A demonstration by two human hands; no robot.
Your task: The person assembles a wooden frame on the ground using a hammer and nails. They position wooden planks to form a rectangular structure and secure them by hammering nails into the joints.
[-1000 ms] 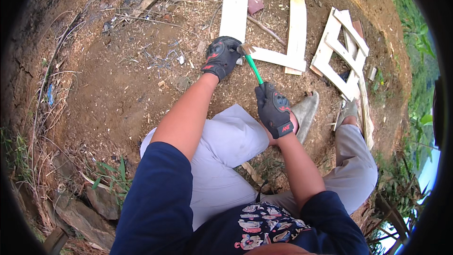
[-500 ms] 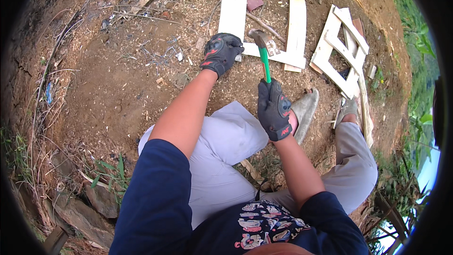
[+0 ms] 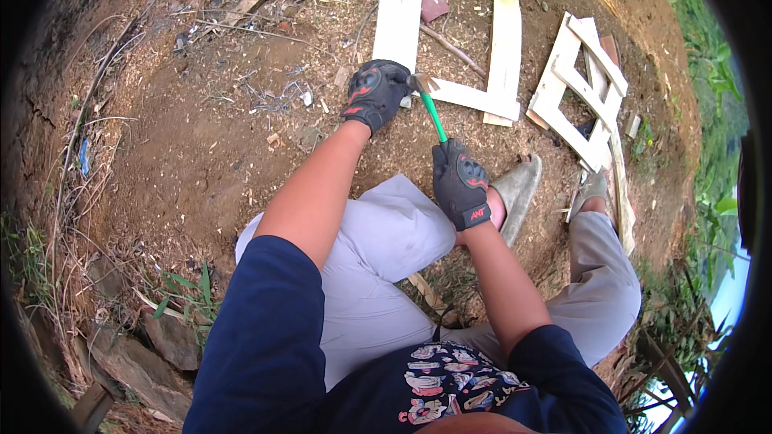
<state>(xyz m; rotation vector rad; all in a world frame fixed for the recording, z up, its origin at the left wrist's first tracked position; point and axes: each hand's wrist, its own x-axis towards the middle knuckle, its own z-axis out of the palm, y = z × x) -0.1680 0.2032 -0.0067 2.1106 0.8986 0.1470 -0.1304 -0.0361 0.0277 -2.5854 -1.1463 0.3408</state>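
My right hand (image 3: 461, 185), in a black glove with red marks, grips a hammer (image 3: 433, 116) by its green handle. The hammer's metal head is beside the fingertips of my gloved left hand (image 3: 375, 95). Those fingers are closed at the lower end of a wide pale board (image 3: 400, 12); whatever they pinch is hidden. From that corner a narrow wooden crosspiece (image 3: 468, 96) runs right, meeting the lower end of another pale board (image 3: 505, 52). Together the three pieces form a U shape on the ground.
Joined pale wooden slats (image 3: 575, 84) lie at the right, close to my foot. Several nails (image 3: 277, 96) are scattered on the dirt left of the boards. A stick (image 3: 452, 50) and a reddish flat piece (image 3: 434, 3) lie between the boards. Rocks (image 3: 133, 362) border the lower left.
The hammer head has moved left and slightly down, from over the crosspiece to beside my left fingertips. My right hand has shifted slightly left; my left hand stays at the corner.
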